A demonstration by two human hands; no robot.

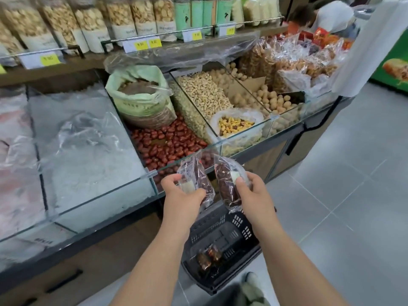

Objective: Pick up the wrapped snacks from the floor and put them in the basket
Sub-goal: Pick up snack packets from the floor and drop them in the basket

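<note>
Above the basket (pixel 244 231), pinches 1 wrapped snack (pixel 202 180) in left hand (pixel 182 193) fingers — grips 2nd snack (pixel 225 184) in right hand (pixel 254 193).

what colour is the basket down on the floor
The basket is black with slotted walls, best seen in the head view.

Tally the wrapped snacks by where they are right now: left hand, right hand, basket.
Left hand: 1 (left snack)
Right hand: 1 (right snack)
Basket: 2 (basket snacks), as far as the blur allows
Total: 4
</note>
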